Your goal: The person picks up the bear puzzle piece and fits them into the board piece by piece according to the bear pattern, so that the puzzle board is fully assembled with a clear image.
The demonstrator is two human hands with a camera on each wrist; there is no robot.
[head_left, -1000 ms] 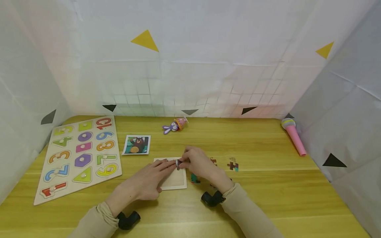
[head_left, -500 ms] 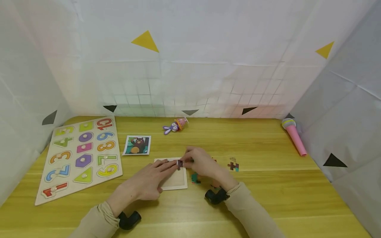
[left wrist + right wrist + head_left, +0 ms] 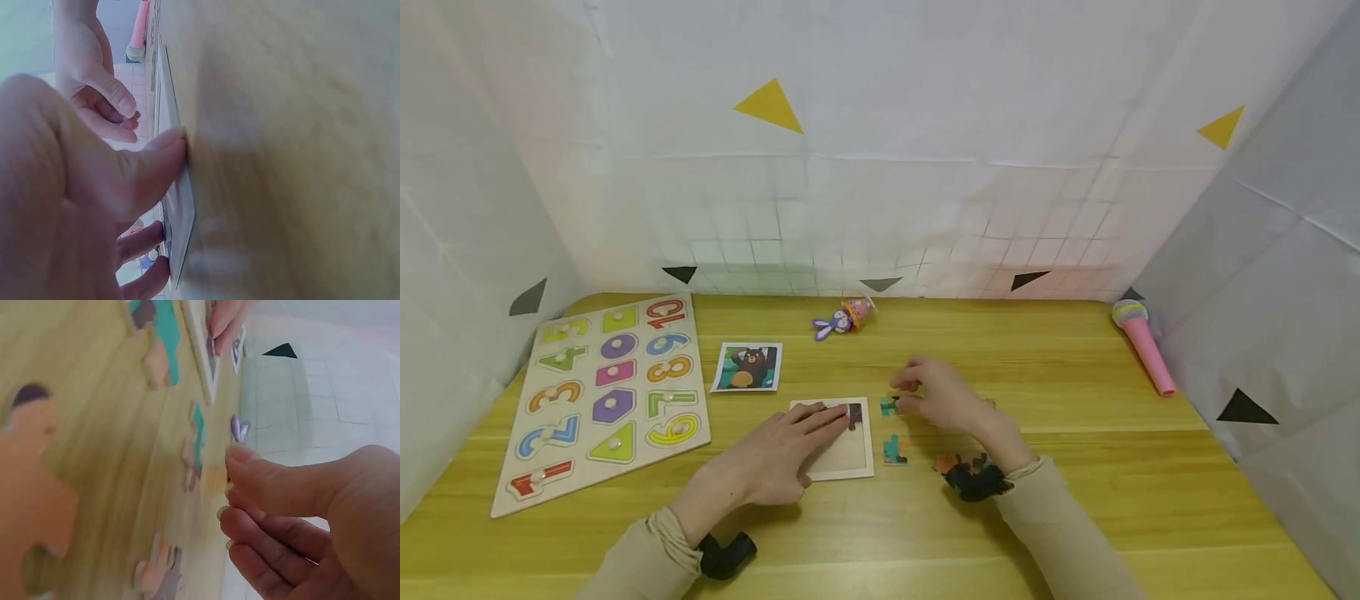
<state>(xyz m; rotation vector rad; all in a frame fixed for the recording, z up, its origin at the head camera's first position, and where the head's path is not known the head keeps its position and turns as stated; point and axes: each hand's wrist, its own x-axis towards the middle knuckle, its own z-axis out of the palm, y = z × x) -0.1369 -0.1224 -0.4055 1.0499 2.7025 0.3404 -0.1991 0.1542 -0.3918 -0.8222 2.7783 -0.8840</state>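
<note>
Jigsaw pieces [image 3: 895,452]: likely light, stiff, thin; best pinched by opposite edges, sparing tabs | loose on surface [image 3: 1150,500] right of puzzle tray [image 3: 867,446]; dark piece [image 3: 855,416] in tray's far right corner | left hand [image 3: 767,458] straight-fingered over tray; right hand [image 3: 951,400] loosely curled, gripping nothing | raised rim could catch pieces; most room right, toward toy microphone [image 3: 1146,346]

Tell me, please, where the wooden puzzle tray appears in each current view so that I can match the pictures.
Head: the puzzle tray lies below and slightly left of centre.
Left wrist: the puzzle tray is a pale, steeply slanted strip left of centre.
Right wrist: the puzzle tray is at top centre, partly cut off by the upper edge.
Shared landmark: the left hand, at the tray in all three.
</note>
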